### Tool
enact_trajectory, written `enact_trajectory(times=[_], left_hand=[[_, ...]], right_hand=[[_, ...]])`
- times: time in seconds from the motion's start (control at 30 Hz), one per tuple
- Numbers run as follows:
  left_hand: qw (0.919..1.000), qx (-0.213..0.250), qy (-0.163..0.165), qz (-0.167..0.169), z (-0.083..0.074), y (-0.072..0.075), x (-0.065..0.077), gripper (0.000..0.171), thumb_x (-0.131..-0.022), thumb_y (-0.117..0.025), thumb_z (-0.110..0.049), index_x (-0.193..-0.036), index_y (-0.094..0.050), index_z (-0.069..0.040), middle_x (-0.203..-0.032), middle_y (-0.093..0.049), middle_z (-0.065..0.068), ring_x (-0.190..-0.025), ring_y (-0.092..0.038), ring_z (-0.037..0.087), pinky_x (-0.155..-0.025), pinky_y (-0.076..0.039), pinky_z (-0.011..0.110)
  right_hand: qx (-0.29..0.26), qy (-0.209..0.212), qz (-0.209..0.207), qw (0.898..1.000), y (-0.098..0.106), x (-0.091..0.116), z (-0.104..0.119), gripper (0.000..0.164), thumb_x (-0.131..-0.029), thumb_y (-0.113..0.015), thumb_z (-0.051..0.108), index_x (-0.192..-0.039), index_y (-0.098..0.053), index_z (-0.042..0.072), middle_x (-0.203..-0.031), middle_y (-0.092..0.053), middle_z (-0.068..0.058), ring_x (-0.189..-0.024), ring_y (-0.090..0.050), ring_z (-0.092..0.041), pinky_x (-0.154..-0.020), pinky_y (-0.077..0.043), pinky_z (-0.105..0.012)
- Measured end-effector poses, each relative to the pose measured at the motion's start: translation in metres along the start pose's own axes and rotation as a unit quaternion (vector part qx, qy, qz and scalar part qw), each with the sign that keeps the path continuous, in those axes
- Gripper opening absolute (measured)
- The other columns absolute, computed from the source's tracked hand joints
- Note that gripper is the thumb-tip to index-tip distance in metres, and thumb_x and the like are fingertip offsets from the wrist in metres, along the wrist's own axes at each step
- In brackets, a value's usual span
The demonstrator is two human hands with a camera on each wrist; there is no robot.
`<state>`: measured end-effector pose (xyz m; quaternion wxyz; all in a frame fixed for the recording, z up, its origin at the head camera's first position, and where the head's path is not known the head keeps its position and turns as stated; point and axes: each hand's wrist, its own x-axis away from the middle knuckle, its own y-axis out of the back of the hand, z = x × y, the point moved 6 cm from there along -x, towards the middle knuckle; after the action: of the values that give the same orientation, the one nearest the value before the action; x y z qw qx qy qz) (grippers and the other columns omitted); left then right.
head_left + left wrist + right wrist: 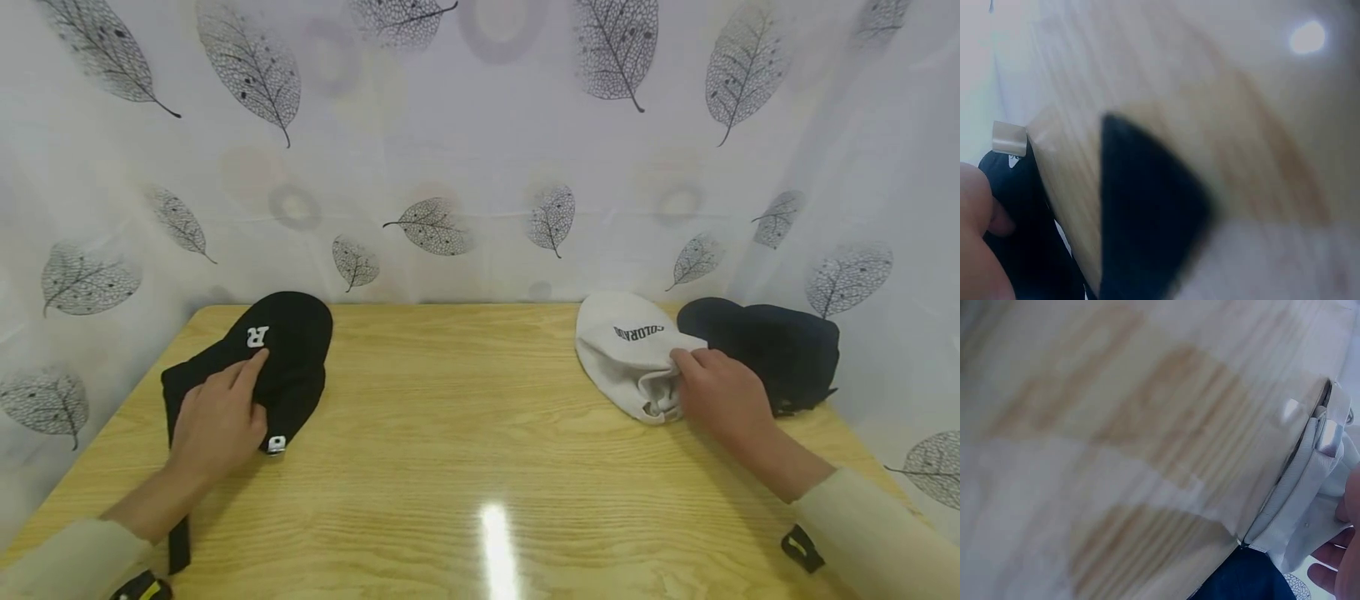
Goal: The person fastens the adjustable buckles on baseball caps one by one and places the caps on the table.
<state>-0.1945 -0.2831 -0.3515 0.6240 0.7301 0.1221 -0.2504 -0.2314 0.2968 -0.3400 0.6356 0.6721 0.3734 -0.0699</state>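
On the left of the table lies a black cap (296,367) with a white letter R on its front and a small metal buckle at its near end. My left hand (219,417) rests over it, the index finger stretched out just below the letter. In the left wrist view the thumb touches the dark cloth (1032,250). At the right lies a white cap (618,337) lettered COLORADO; my right hand (723,396) pinches its side between thumb and fingers. The right wrist view shows the cap's strap and buckle (1330,437).
A dark navy cap (787,350) lies at the far right, partly behind my right hand. The wood-grain table (450,400) stretches between the caps and ends at a leaf-patterned curtain (480,167). Dark straps (178,546) hang near my wrists.
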Motion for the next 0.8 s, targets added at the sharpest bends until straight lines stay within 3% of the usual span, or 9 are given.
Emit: enact_trajectory(times=[0.17, 0.4, 0.8], left_hand=[[0.9998, 0.004, -0.021, -0.005, -0.007, -0.001, -0.001, 0.066, -0.075, -0.059, 0.000, -0.140, -0.049, 0.005, -0.122, -0.060, 0.033, -0.105, -0.058, 0.053, -0.081, -0.045, 0.066], [0.9994, 0.008, -0.034, -0.004, -0.017, -0.004, -0.002, 0.065, -0.077, -0.060, 0.000, -0.141, -0.049, 0.005, -0.123, -0.060, 0.031, -0.107, -0.059, 0.051, -0.084, -0.045, 0.066], [0.9983, 0.017, -0.055, 0.000, -0.043, -0.012, -0.007, 0.065, -0.078, -0.063, -0.001, -0.141, -0.050, 0.003, -0.125, -0.062, 0.027, -0.110, -0.060, 0.048, -0.086, -0.046, 0.064]], right_hand=[[-0.005, -0.001, -0.001, 1.000, 0.000, 0.000, 0.000, 0.027, -0.077, -0.067, 0.001, -0.104, -0.063, -0.002, -0.089, -0.067, -0.020, -0.077, -0.065, -0.036, -0.062, -0.054, -0.049], [-0.028, 0.013, 0.001, 1.000, -0.002, -0.001, 0.004, 0.035, -0.072, -0.070, 0.003, -0.106, -0.066, -0.001, -0.096, -0.069, -0.019, -0.092, -0.064, -0.038, -0.080, -0.052, -0.052], [-0.091, 0.039, -0.070, 0.993, 0.003, -0.016, 0.031, 0.032, -0.072, -0.059, 0.010, -0.102, -0.066, 0.001, -0.095, -0.066, -0.016, -0.090, -0.062, -0.036, -0.084, -0.049, -0.051]])
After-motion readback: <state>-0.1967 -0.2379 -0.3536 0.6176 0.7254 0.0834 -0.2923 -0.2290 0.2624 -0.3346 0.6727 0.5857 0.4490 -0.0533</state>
